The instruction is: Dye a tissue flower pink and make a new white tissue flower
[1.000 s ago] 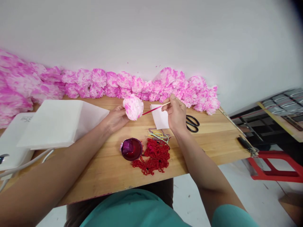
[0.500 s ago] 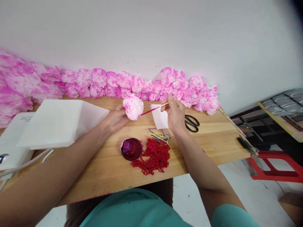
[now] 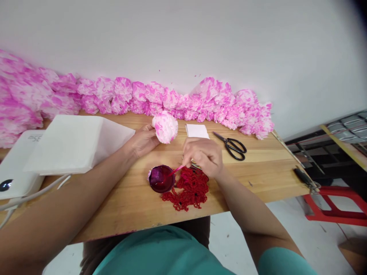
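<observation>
My left hand (image 3: pixel 142 140) is closed around the base of a pink-and-white paper flower (image 3: pixel 165 127), holding it just above the wooden table (image 3: pixel 258 172). My right hand (image 3: pixel 203 156) pinches a thin brush (image 3: pixel 175 170) whose pink tip dips into a small dark cup of red dye (image 3: pixel 160 178). A heap of red yarn pieces (image 3: pixel 189 188) lies right under that hand, beside the cup. A small white paper square (image 3: pixel 197 130) lies behind the hand.
A long row of dyed pink paper flowers (image 3: pixel 200 101) lines the wall edge of the table. A stack of white tissue sheets (image 3: pixel 71 143) and a white device (image 3: pixel 14 164) sit at the left. Black scissors (image 3: pixel 233 145) lie at the right. A red stool (image 3: pixel 338 202) stands beyond the table's right end.
My right hand has swung the brush down from the flower's side to the dye cup. The left hand still holds the flower in about the same place.
</observation>
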Motion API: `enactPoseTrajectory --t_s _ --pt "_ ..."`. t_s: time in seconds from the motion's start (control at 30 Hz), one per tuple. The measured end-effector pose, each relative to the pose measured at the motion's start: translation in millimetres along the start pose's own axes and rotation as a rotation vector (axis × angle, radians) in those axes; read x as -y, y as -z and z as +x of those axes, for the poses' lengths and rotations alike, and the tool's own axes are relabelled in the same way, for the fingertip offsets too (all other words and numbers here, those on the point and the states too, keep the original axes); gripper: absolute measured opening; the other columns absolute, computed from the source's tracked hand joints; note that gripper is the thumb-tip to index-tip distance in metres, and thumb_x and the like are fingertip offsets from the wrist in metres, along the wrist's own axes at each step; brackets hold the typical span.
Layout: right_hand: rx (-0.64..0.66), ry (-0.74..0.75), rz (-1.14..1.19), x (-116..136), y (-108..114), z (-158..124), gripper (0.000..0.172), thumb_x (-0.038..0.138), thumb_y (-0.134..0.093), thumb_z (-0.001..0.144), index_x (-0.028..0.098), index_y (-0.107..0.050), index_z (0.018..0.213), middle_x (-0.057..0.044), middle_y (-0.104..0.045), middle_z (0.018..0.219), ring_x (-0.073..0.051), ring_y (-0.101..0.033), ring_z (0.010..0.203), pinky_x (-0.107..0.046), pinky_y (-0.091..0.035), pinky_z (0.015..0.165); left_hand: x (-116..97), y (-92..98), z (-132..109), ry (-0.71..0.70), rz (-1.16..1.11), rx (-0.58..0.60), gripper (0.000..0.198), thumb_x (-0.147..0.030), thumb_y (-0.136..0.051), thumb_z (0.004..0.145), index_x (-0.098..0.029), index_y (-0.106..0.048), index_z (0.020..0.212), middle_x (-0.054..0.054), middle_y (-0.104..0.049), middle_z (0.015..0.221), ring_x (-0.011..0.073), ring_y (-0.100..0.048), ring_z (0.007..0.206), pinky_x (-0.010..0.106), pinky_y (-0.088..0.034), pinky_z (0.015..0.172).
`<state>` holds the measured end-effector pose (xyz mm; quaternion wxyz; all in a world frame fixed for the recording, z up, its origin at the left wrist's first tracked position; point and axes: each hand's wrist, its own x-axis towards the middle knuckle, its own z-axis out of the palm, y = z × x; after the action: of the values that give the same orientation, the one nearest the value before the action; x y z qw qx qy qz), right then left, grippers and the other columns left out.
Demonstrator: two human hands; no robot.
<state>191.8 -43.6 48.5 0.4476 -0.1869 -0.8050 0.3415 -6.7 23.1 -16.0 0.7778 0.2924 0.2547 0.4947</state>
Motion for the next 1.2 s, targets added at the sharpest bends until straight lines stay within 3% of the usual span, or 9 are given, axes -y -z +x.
enactPoseTrajectory --t_s 0.13,0.27,0.37,0.5,0.67,0.77,0.9,1.03,1.2 --pt "0.178 -0.050 -0.183 0 -4 3 0.035 0.041 -0.053 0.098 0.025 -0.071 0.072 -0.001 -0.067 0.062 -0.015 -0.057 0.059 -0.031 -0.046 0.063 -1 -1.5 -2 -0.002 0.032 0.013 0.013 -0.009 -0.082 0.071 -0.012 -0.076 0.082 0.005 -0.076 0.085 0.0147 -0.068 0.078 0.027 -0.053 0.084" --pt "0.174 -0.110 -0.183 2 -4 5 0.041 0.044 -0.049 0.099 0.026 -0.070 0.070 -0.001 -0.067 0.062 -0.015 -0.057 0.059 -0.032 -0.046 0.063 -2 -2.3 -2 0.010 0.052 0.029 0.013 -0.009 -0.082 0.072 -0.013 -0.075 0.082 0.005 -0.076 0.087 0.0149 -0.068 0.079 0.027 -0.053 0.082" --pt "0.062 -0.128 -0.118 0 0 3 0.045 0.044 -0.043 0.102 0.025 -0.071 0.072 -0.001 -0.064 0.056 -0.015 -0.058 0.058 -0.030 -0.045 0.061 -3 -2.6 -2 0.007 0.041 0.023 0.016 -0.009 -0.084 0.070 -0.013 -0.076 0.084 0.004 -0.076 0.088 0.0146 -0.068 0.079 0.026 -0.053 0.081" --pt "-0.196 -0.218 0.018 -9 6 -3 0.049 0.047 -0.042 0.103 0.023 -0.072 0.072 0.001 -0.061 0.054 -0.012 -0.056 0.051 -0.029 -0.044 0.057 -3 -3.9 -2 0.005 0.023 0.025 0.021 -0.010 -0.086 0.068 -0.014 -0.077 0.087 0.004 -0.077 0.089 0.0152 -0.068 0.080 0.027 -0.054 0.083" --pt "-0.242 -0.380 0.028 -21 8 -4 0.050 0.055 -0.050 0.098 0.021 -0.073 0.069 0.002 -0.058 0.050 -0.010 -0.053 0.048 -0.025 -0.039 0.052 -3 -7.3 -4 0.005 0.008 0.017 0.025 -0.010 -0.088 0.064 -0.013 -0.077 0.087 0.003 -0.077 0.088 0.0139 -0.068 0.079 0.025 -0.055 0.080" --pt "-0.307 -0.406 0.117 -24 8 -5 0.053 0.061 -0.051 0.096 0.021 -0.072 0.067 0.003 -0.055 0.047 -0.009 -0.050 0.045 -0.025 -0.038 0.051 -3 -8.8 -4 -0.006 0.014 0.019 0.024 -0.009 -0.087 0.065 -0.015 -0.077 0.086 0.003 -0.077 0.089 0.0149 -0.069 0.081 0.025 -0.055 0.080" --pt "-0.295 -0.448 0.088 -25 9 -2 0.051 0.061 -0.056 0.093 0.021 -0.071 0.065 0.004 -0.053 0.046 -0.008 -0.047 0.043 -0.025 -0.034 0.048 -2 -7.8 -4 -0.013 0.026 0.029 0.023 -0.011 -0.086 0.067 -0.016 -0.076 0.086 0.002 -0.076 0.083 0.0152 -0.069 0.080 0.026 -0.055 0.081" --pt "-0.550 -0.401 0.206 -23 17 8 0.055 0.065 -0.055 0.091 0.023 -0.062 0.057 0.005 -0.041 0.041 -0.009 -0.040 0.041 -0.025 -0.035 0.045 -2 -6.4 -5 -0.013 0.014 0.055 0.024 -0.011 -0.087 0.067 -0.018 -0.076 0.086 0.000 -0.075 0.081 0.0147 -0.069 0.082 0.026 -0.055 0.084" --pt "-0.763 -0.440 0.290 -23 29 19 0.054 0.071 -0.055 0.088 0.025 -0.053 0.059 0.006 -0.037 0.045 -0.011 -0.046 0.047 -0.026 -0.046 0.053 -4 -6.9 -6 0.022 -0.017 0.085 0.021 -0.014 -0.089 0.065 -0.017 -0.069 0.071 0.000 -0.073 0.077 0.0136 -0.069 0.078 0.023 -0.056 0.080"
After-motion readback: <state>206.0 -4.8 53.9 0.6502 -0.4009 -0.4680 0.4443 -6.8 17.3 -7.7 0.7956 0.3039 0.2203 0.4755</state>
